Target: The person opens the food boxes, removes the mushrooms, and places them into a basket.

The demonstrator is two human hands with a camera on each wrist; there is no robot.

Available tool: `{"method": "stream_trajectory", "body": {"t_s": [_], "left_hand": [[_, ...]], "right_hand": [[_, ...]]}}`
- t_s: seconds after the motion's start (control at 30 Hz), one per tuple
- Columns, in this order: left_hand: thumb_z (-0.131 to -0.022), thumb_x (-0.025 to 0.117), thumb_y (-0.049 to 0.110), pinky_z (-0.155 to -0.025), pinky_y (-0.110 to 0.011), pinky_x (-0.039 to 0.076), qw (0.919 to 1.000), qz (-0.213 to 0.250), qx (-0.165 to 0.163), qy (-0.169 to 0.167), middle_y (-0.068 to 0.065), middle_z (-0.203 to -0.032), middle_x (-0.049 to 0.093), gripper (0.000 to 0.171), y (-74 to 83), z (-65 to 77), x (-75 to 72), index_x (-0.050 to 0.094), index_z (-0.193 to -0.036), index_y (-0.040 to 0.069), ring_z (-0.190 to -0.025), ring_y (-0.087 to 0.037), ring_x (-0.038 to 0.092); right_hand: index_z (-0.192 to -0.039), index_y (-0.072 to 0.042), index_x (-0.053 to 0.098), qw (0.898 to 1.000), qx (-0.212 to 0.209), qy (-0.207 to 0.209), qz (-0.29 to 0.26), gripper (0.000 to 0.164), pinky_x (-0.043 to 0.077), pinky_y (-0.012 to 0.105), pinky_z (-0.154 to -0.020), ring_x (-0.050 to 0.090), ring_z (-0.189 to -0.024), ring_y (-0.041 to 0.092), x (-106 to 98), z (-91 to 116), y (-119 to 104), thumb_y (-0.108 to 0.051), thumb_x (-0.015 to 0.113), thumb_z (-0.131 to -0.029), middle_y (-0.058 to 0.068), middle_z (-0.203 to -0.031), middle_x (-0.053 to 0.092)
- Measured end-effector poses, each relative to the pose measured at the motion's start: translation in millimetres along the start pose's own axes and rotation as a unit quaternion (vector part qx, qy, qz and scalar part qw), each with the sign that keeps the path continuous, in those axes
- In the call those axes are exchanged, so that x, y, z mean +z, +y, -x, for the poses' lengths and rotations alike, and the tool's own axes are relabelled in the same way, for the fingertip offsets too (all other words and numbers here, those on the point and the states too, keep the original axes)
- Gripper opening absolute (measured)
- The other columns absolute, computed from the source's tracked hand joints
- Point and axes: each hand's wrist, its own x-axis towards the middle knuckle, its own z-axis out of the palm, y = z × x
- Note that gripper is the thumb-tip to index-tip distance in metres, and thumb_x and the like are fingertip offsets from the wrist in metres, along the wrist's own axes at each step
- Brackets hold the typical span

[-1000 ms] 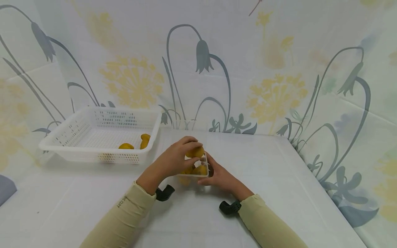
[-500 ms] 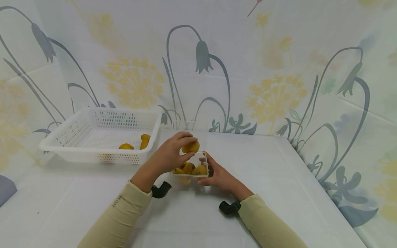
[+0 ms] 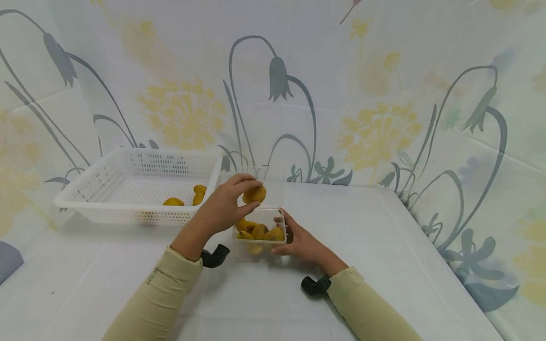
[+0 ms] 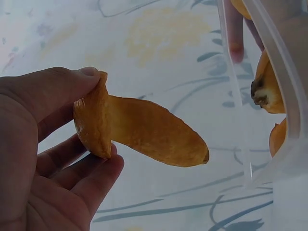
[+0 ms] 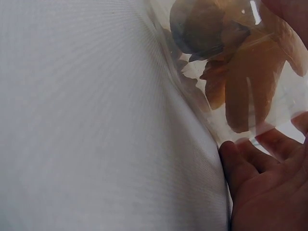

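Note:
A yellow-brown mushroom (image 3: 255, 194) is pinched by its cap between the thumb and fingers of my left hand (image 3: 219, 203), above the left part of a clear plastic box. In the left wrist view, the thick stem of the mushroom (image 4: 156, 130) points away from the hand, towards the box wall (image 4: 284, 62). My right hand (image 3: 304, 244) grips the right side of the box (image 3: 262, 242), thumb at the near side and fingers round the far part. Several mushrooms (image 3: 259, 231) lie inside; the right wrist view shows them through the clear wall.
A white perforated basket (image 3: 128, 206) stands at the back left, with a few mushrooms (image 3: 199, 194) in its right front corner. Behind the box is a clear, barely visible container (image 3: 254, 171). A grey-blue object (image 3: 8, 261) shows at the left edge. White cloth (image 3: 384, 265) covers the table.
My left hand has moved up and left with the mushroom, away from the box's middle, uncovering more mushrooms inside. The right hand and the box have stayed in place.

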Motion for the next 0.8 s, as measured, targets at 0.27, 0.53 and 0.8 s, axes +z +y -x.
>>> {"method": "stream_trajectory", "body": {"t_s": [0.27,0.53,0.8], "left_hand": [[-0.088,0.072,0.018,-0.096,-0.039,0.053,0.9999,-0.006,-0.014,0.006,-0.011,-0.129,0.056,0.041,-4.4,2.6,-7.2,0.062,-0.126,0.007,-0.114,-0.027,0.059],[-0.087,0.073,0.015,-0.095,-0.039,0.053,0.9996,0.009,-0.008,0.026,-0.011,-0.126,0.057,0.040,-9.0,3.4,-13.1,0.063,-0.124,0.006,-0.112,-0.027,0.060],[-0.088,0.072,0.014,-0.095,-0.041,0.053,0.9990,0.008,-0.033,0.030,-0.011,-0.130,0.055,0.040,-12.8,3.7,-23.4,0.061,-0.126,0.006,-0.115,-0.028,0.059]], "right_hand": [[-0.155,-0.038,0.001,1.000,-0.011,-0.004,0.000,0.110,0.034,0.048,-0.114,0.034,-0.144,0.025,1.0,0.0,-1.8,-0.029,0.080,-0.080,0.000,-0.158,0.029],[-0.156,-0.036,0.001,1.000,-0.008,0.000,0.003,0.110,0.034,0.048,-0.115,0.032,-0.145,0.025,1.4,-0.7,1.0,-0.031,0.080,-0.080,-0.002,-0.158,0.029],[-0.157,-0.031,0.001,1.000,-0.005,0.005,0.012,0.111,0.034,0.048,-0.114,0.031,-0.145,0.026,0.8,-1.4,1.2,-0.033,0.081,-0.079,-0.003,-0.158,0.029]]}}
